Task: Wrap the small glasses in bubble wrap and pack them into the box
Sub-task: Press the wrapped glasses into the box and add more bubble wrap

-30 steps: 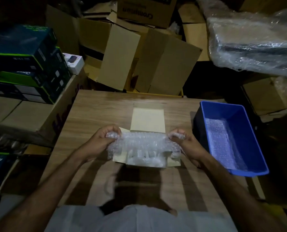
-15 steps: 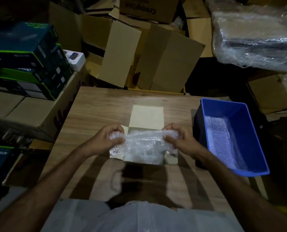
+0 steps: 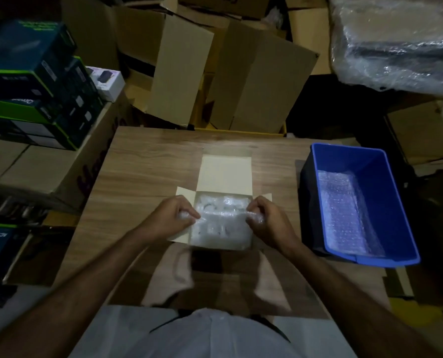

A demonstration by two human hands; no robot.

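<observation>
A small cream cardboard box (image 3: 225, 174) stands open in the middle of the wooden table, its lid flap folded away from me. Inside lies a bubble-wrapped bundle (image 3: 221, 226) that fills the box; the glasses themselves are hidden under the wrap. My left hand (image 3: 172, 219) grips the left end of the bubble wrap at the box's left wall. My right hand (image 3: 266, 219) pinches the right end at the right wall. Both hands are low, at the box rim.
A blue plastic bin (image 3: 365, 202) with a bubble wrap sheet (image 3: 344, 210) inside stands at the table's right edge. Dark printed boxes (image 3: 34, 86) are stacked to the left. Open brown cartons (image 3: 215, 81) crowd behind the table (image 3: 150, 161). Plastic-wrapped goods (image 3: 401, 45) sit upper right.
Both hands have lowered the stretched bubble-wrapped bundle from above the box down into it, and the hands have drawn closer together at the box's side walls.
</observation>
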